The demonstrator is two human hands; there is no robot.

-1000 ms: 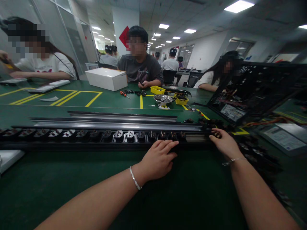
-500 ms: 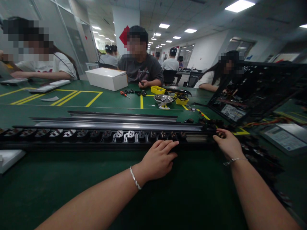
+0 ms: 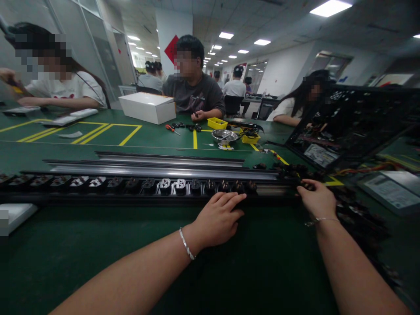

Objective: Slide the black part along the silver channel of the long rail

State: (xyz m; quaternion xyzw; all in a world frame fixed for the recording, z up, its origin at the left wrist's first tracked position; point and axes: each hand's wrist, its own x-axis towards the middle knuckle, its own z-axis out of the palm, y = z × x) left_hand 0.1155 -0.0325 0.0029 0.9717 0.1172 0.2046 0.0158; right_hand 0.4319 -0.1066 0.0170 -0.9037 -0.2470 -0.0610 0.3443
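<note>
A long black rail (image 3: 131,200) lies across the table in front of me. Several black socket modules (image 3: 180,185) sit in a row along its channel, some with shiny metal faces. My left hand (image 3: 219,218) rests its outstretched fingers on the rail's front edge, below the modules at the right end of the row. At the rail's right end, my right hand (image 3: 319,201) pinches a small black socket module (image 3: 307,186) between thumb and fingers. My fingers partly cover that piece. Between it and the row, a stretch of bare channel (image 3: 274,190) shows.
More metal rails (image 3: 170,162) lie behind. Loose black parts (image 3: 361,214) are heaped at right, near a tilted black computer case (image 3: 354,122) and a grey metal box (image 3: 390,190). Further back are a metal bowl (image 3: 225,136), a screwdriver (image 3: 171,128) and a white box (image 3: 147,107). Co-workers sit opposite.
My right hand has shifted slightly to the right with the socket module. My left hand stays at the same place on the rail. The whole view has moved a little.
</note>
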